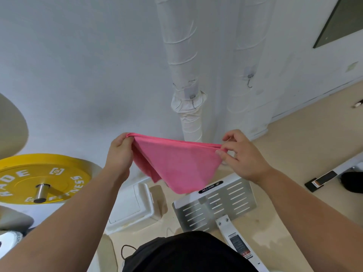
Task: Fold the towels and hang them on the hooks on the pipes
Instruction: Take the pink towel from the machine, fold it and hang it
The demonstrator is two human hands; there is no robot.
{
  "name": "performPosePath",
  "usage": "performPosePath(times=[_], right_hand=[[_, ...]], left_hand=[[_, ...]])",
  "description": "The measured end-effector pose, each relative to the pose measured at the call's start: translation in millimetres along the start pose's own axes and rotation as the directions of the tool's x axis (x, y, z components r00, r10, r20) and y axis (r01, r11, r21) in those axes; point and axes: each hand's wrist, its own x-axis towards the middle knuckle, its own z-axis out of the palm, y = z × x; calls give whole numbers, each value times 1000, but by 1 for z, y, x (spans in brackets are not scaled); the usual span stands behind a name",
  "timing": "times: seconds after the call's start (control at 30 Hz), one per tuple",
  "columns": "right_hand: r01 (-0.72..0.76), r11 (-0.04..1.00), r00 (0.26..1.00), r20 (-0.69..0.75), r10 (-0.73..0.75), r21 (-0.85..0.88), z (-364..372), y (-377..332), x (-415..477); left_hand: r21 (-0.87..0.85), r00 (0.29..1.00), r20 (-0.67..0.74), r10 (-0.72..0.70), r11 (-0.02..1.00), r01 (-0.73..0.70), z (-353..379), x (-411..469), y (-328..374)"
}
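White wall [78,75] and beige floor [294,144] formed the setting, seen from the head view.

Item 1: left pipe [180,55] and right pipe [249,46]. Both were wrapped in white and stood upright against the wall, side by side.

Item 2: left hook [192,97] and right hook [249,80]. One small metal hook was fixed on a pad to each pipe, the right one higher.

Item 3: towel [176,163]. It was pink and folded over in layers. It was held in the air in front of the pipes, below and apart from both hooks. Its top edge was stretched between the two hands and its lower part hung to a point.

Item 4: left hand [119,152]. Its fingers were curled round the left end of the top edge.

Item 5: right hand [243,154]. Its thumb and fingertips pinched the right end, with one finger lifted.

Item 6: plate [39,177]. This yellow, lettered weight plate sat on a steel sleeve at the left.

Item 7: box [131,207]. It was white and lidded, and stood on the floor beneath the towel.

Item 8: footplate [216,205]. It was slotted metal and lay beside the box.

Item 9: panel [341,20]. It was dark and hung on the wall at the upper right.

Item 10: garment [186,252]. It was black, worn by the person, and showed at the bottom edge.
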Motion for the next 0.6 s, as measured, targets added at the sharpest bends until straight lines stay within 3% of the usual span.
performPosePath(times=[0.2, 0.37, 0.47, 0.6], right_hand=[[-132, 919, 985, -52, 163, 372, -21, -10, 4], [-261, 666, 900, -74, 430, 699, -22, -1, 2], [-388, 560, 795, -42, 606, 732, -17, 10, 0], [-486, 507, 699, -31, 714, 712, -6, 4, -5]], left_hand=[[-81, 997, 47, -57, 995, 61, 6, -12, -2], [-178, 955, 242, -169, 960, 215, 6, -11, -8], [-187, 936, 295, -190, 949, 252, 8, -10, -14], [-145, 933, 227, -280, 937, 316, 21, -16, -14]])
